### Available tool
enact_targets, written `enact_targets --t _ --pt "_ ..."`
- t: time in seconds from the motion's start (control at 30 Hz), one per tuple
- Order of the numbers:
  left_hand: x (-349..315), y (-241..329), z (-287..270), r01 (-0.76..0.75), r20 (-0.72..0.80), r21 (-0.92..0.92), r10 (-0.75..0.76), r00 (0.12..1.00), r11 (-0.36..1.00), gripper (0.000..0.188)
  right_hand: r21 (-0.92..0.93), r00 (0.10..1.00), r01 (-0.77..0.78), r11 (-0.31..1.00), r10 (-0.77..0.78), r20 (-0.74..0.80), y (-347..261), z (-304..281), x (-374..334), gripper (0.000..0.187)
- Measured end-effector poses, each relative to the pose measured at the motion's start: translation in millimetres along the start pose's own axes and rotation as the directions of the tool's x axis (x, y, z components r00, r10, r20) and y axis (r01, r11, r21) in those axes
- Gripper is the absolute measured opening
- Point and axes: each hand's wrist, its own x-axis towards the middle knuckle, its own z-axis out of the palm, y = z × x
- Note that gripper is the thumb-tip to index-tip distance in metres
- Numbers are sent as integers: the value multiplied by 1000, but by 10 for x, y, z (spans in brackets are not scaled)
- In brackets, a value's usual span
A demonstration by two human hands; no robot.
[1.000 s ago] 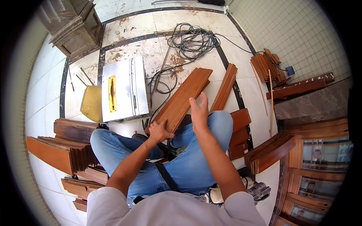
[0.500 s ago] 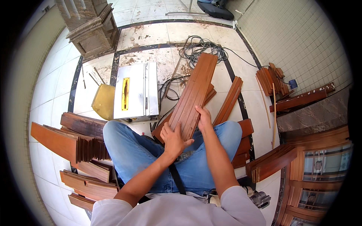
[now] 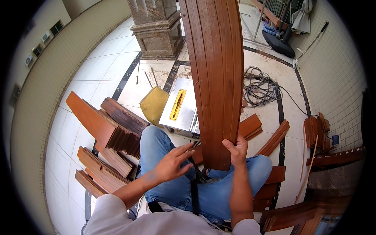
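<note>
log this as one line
right hand: gripping long reddish-brown wooden board; left hand: open, beside board; silver metal saw table: beyond hands

The long, flat, brown wooden plank (image 3: 215,86) has its lower end between the bent blue denim knees (image 3: 157,141). Beyond it, left, stands the boxy silver metal table saw (image 3: 188,105); beyond it, right, lies the tangled black cable (image 3: 260,88). Stacked long brown wooden boards (image 3: 92,119) lie left of the knees.

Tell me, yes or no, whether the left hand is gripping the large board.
No, the left hand is open beside the board, while the right hand grips its lower right edge.
</note>
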Motion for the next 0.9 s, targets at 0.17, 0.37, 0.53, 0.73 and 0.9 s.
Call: enact_targets --t 0.17,0.37,0.53,0.73,0.9 --pt "160 311 -1758 -106 -316 598 356 880 795 79 -523 956 292 801 -234 176 -224 120 216 30" --pt "-56 346 -2783 76 -66 914 -39 997 398 81 -610 614 771 183 -468 636 -590 285 536 32" --pt "-763 -375 -2437 -54 131 782 -79 988 621 42 -580 595 794 181 -427 681 -204 238 578 28" --pt "-1099 -497 -1696 564 125 263 -607 785 783 29 -862 730 456 221 -647 220 136 392 1061 32" --pt "-921 -677 -1538 774 145 -204 -763 630 600 38 -768 875 100 632 -424 -235 336 389 1198 39"
